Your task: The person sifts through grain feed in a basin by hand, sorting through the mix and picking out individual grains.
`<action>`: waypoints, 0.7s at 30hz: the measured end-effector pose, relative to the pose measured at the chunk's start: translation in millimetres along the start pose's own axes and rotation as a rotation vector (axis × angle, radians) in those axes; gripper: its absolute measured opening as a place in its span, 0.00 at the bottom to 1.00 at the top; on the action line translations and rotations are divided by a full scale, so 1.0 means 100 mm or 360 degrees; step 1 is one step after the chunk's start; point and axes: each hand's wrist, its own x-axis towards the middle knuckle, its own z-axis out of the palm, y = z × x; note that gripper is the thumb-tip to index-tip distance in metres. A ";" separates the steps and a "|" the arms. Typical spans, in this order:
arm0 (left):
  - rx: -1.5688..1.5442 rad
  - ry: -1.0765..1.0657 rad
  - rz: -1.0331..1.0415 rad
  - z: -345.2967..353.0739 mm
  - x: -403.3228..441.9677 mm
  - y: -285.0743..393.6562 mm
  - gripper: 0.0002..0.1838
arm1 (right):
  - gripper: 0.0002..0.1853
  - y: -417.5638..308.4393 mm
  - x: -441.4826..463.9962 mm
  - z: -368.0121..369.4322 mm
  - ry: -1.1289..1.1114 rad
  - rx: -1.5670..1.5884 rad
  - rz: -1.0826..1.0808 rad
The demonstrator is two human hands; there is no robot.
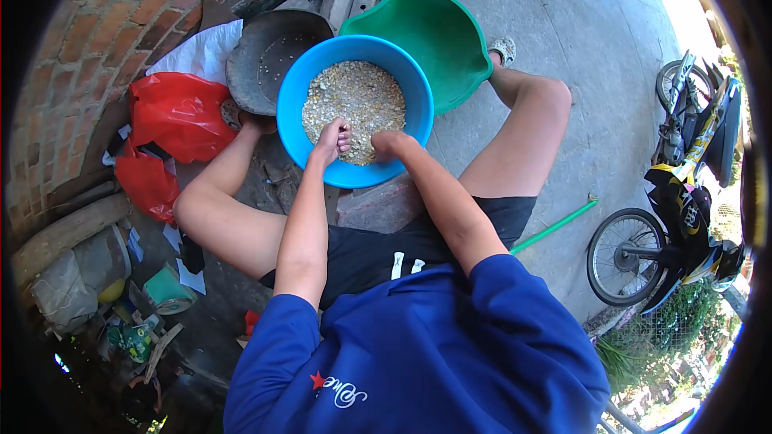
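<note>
A blue basin point(291, 116) stands between my legs, holding a pale yellow and whitish mix that looks like cracked grain point(358, 100). My left hand point(333, 140) is over the near part of the basin, its fingers curled closed; whatever may be inside them is hidden. Just to its right, my right hand point(388, 145) reaches down to the grain near the basin's near right side. Its back faces me, and its fingers are mostly hidden. The two hands are apart, with grain showing between them.
Behind the basin are a green scoop-shaped tub point(450, 48) and a dark, worn pan point(257, 56) with scattered grains. A red plastic bag point(181, 116) lies left, near a brick wall point(88, 48). A green stick point(555, 225) and a motorbike point(683, 217) are at right.
</note>
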 end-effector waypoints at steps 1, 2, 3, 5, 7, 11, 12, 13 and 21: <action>-0.0054 -0.0016 0.0006 0.01 0.00 0.00 0.12 | 0.17 -0.01 -0.03 -0.05 -0.0064 0.0017 -0.0001; -0.0108 -0.0034 0.0011 0.02 0.00 0.00 0.13 | 0.18 -0.02 -0.07 -0.09 -0.0128 0.0034 0.0000; -0.0126 -0.0037 0.0052 0.04 -0.01 0.00 0.14 | 0.20 0.01 -0.03 -0.08 -0.0134 0.0053 0.0005; -0.0167 -0.0041 0.0140 0.08 -0.02 0.01 0.16 | 0.23 0.06 0.04 -0.04 -0.0146 0.0085 0.0014; -0.0193 -0.0041 0.0207 0.10 -0.05 0.03 0.19 | 0.23 0.05 0.00 -0.06 -0.0142 0.0066 0.0024; -0.0227 0.0082 0.0315 0.11 -0.12 0.11 0.22 | 0.21 0.05 0.03 -0.05 -0.0171 0.0031 0.0026; -0.0235 0.0107 0.0348 0.11 -0.13 0.13 0.22 | 0.21 0.05 0.03 -0.05 -0.0159 0.0036 0.0032; -0.0241 0.0133 0.0378 0.11 -0.15 0.14 0.22 | 0.21 0.04 0.02 -0.03 -0.0148 0.0044 0.0037; -0.0451 0.0175 0.0495 0.04 -0.14 0.16 0.22 | 0.21 -0.13 0.04 0.10 -0.0150 -0.0180 0.0035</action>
